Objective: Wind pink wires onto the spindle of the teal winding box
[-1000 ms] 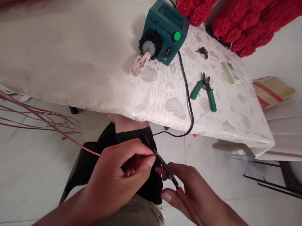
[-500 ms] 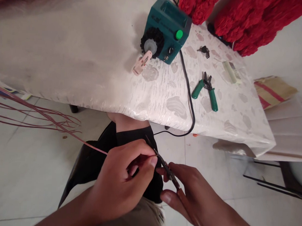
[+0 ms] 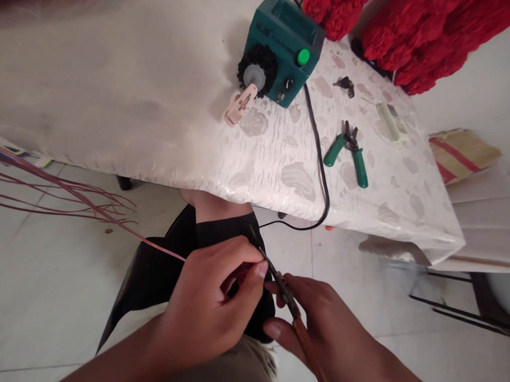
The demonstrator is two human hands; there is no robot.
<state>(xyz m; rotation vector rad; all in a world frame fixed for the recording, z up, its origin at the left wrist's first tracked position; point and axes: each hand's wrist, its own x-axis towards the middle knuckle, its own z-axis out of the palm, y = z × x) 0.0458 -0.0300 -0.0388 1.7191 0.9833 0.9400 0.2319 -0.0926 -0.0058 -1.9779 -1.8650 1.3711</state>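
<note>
Wire [image 3: 159, 246] in my left hand [image 3: 216, 302]: pinkish red. Pliers [image 3: 294, 314] in my right hand [image 3: 325, 329]: dark metal nose, reddish-brown handles. Loose wire bundle [image 3: 48, 187] off to my left: dull red-brown. Cloth on my lap [image 3: 219, 234]: plain black. Trousers [image 3: 221, 375]: beige. Tablecloth [image 3: 115, 95]: glossy white, grey shell shapes and fine streaks. Machine box [image 3: 287, 35]: teal, bright green button [image 3: 303, 57], black knob [image 3: 257, 73] with grey centre. Clip [image 3: 238, 107]: pale pink. Cutters [image 3: 347, 153]: green handles, dark head. Cable [image 3: 319, 171]: black. Ruffled fabric [image 3: 414, 34]: deep red. Cardboard [image 3: 459, 152]: brown, red stripe.
</note>
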